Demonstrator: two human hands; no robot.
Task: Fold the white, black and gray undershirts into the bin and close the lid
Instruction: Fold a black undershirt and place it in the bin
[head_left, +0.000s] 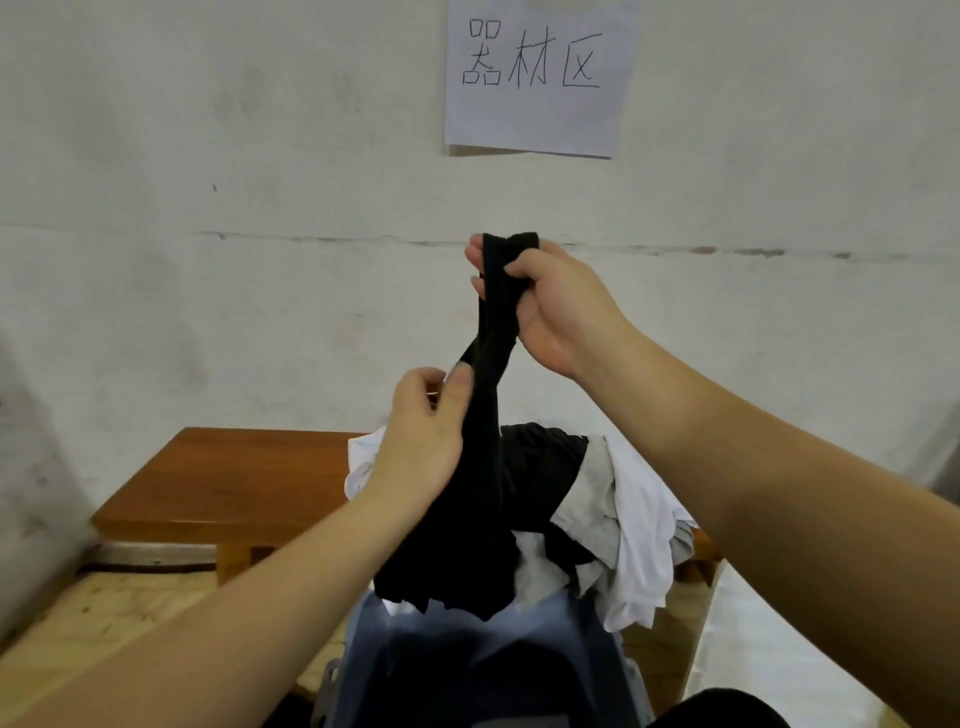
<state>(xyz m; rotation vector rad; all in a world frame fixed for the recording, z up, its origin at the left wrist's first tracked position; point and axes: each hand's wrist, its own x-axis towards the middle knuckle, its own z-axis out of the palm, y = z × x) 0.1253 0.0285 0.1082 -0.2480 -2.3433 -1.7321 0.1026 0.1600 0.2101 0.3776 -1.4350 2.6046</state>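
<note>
Right hand (540, 306) and left hand (426, 436) both grip the lifted black undershirt (467, 519), unfolded; the pile (623, 499) waits beyond the open bin (582, 618).

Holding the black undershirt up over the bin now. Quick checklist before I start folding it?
1. Right hand grips the strap of the black undershirt: ok.
2. Left hand pinches the fabric lower down: ok.
3. Undershirt spread flat for folding: not ok, it hangs bunched.
4. Hem clear of the pile of white and gray undershirts: cannot tell.
5. Bin open below: ok.
6. Bare space on the wooden table: ok, to the left.
</note>
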